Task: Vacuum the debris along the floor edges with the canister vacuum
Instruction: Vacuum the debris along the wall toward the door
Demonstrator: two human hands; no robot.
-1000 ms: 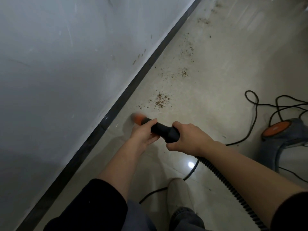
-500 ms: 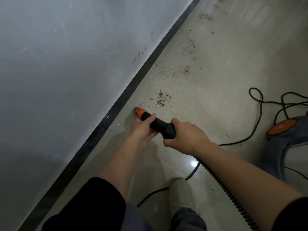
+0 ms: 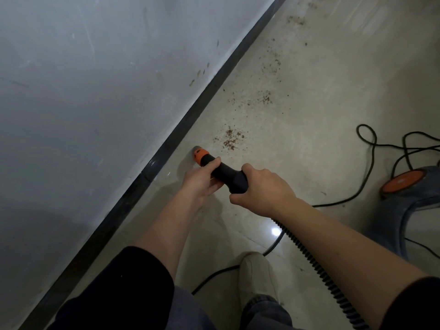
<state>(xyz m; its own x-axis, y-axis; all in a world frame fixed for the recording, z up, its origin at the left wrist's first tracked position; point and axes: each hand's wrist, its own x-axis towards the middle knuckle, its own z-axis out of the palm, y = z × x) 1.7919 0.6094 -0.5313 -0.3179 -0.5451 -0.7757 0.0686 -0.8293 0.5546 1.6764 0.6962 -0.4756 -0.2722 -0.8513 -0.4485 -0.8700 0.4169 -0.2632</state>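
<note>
We find the left hand (image 3: 202, 181) and right hand (image 3: 264, 190) curled round the black nozzle (image 3: 227, 173), its orange tip (image 3: 200, 154) beside the baseboard (image 3: 167, 145), debris (image 3: 229, 139) just ahead. We judge it light and rigid; the hose (image 3: 316, 265) may drag.

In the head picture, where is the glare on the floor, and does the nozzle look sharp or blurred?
Head view: a small white glare spot shows on the glossy floor, just left of the hose. The orange nozzle is sharp, with no motion blur. The light is dim, and the wall is darkest at the lower left. A soft shadow lies under the left hand.
</note>
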